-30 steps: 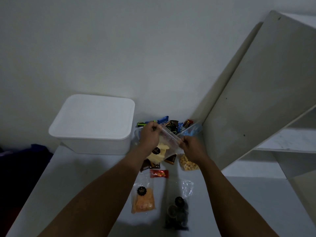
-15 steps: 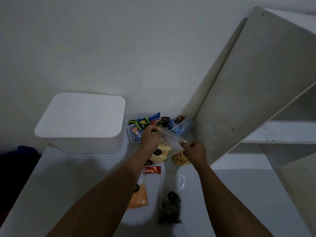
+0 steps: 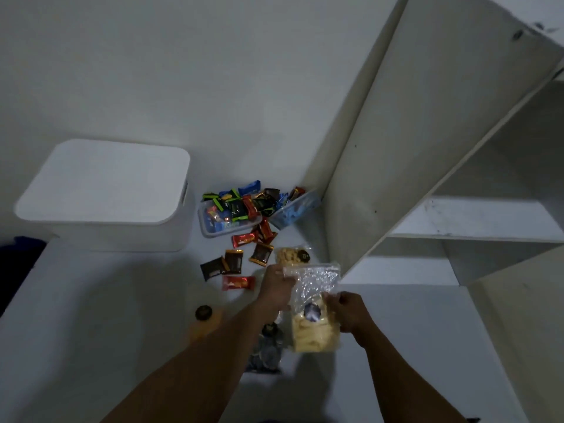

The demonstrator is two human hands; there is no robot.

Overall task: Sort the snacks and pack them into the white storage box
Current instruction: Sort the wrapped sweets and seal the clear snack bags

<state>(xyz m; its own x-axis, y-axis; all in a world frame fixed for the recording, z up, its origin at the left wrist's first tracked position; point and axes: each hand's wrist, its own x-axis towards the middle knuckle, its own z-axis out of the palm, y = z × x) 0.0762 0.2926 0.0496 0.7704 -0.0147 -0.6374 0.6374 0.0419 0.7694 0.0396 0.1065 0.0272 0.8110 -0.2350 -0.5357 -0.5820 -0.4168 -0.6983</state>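
A clear zip bag of pale yellow chips [image 3: 314,334] hangs upright above the table. My left hand [image 3: 276,288] pinches its top left corner and my right hand [image 3: 346,311] grips its right side. The white storage box [image 3: 103,193] stands at the back left with its lid on. A clear tub of wrapped candy bars [image 3: 235,212] sits beside it. Loose bars [image 3: 238,261] lie in front of the tub, with a bag of round crackers [image 3: 290,256] to their right. An orange snack bag [image 3: 204,322] and a dark snack bag [image 3: 265,352] lie under my left arm.
A tall white shelf unit [image 3: 427,148] stands at the right, its side panel close to the held bag. A wall runs behind the box and tub. The grey table [image 3: 91,315] stretches left of my arms, and something dark blue [image 3: 18,254] sits off its left edge.
Both hands have drawn the chip bag back from near the tub towards me and turned it upright. The camera view has shifted, so the loose bars behind the hands now show.
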